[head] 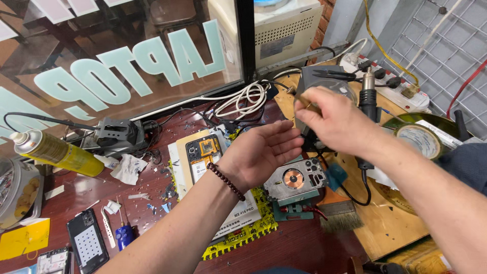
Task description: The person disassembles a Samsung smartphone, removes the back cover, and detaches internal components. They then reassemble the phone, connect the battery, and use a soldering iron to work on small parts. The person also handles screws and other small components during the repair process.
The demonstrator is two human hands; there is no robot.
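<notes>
My left hand (261,152) hovers palm up with fingers apart above an opened phone (203,155) lying on a white mat. It holds nothing and wears a dark bead bracelet (225,181) at the wrist. My right hand (332,119) is higher and to the right, fingers pinched on a small brownish part (306,104) that is too small to make out. Below both hands a phone back frame with a copper coil (294,178) is clamped in a green holder. A hot-air handle (368,96) stands just behind my right hand.
A yellow spray can (56,151) lies at the left by the glass window. Another phone (87,246), tweezers (107,227) and a blue screwdriver (123,233) lie near the front left. A brush (339,210), tape rolls (418,139), a power strip (390,83) and tangled cables (243,99) crowd the right and back.
</notes>
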